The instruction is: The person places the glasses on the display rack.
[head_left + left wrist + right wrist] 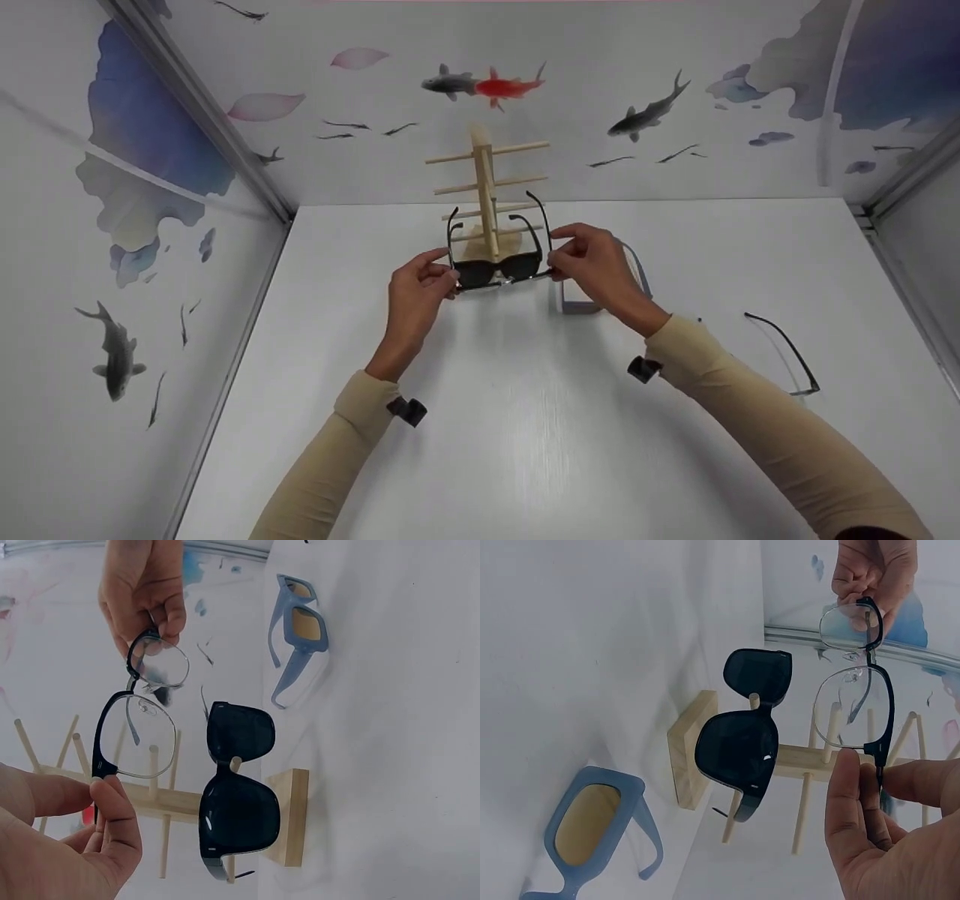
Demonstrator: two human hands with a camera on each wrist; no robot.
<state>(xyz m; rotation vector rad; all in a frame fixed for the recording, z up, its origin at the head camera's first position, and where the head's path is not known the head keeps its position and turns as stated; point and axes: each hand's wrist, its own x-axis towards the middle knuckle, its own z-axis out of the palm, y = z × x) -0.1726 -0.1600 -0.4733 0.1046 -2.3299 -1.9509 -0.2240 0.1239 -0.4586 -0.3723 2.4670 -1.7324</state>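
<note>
My left hand [417, 291] and right hand [595, 264] hold a pair of clear eyeglasses [97, 736] with a dark upper rim between them. Each hand pinches one end of the frame, thumb against fingers, near the hinge. Their temples point away toward a wooden glasses stand [484, 169] with several crosswise pegs. Black sunglasses [736, 750] rest on the lowest pegs, close above the stand's base. In the wrist views the clear glasses overlap the stand's upright, higher than the sunglasses.
Blue-framed sunglasses [306, 628] with tan lenses lie on the table just right of the stand, partly behind my right hand in the head view. Farther right is another dark-framed pair of glasses [796, 346], partly covered by my sleeve. Fish-patterned walls [555, 135] border the table.
</note>
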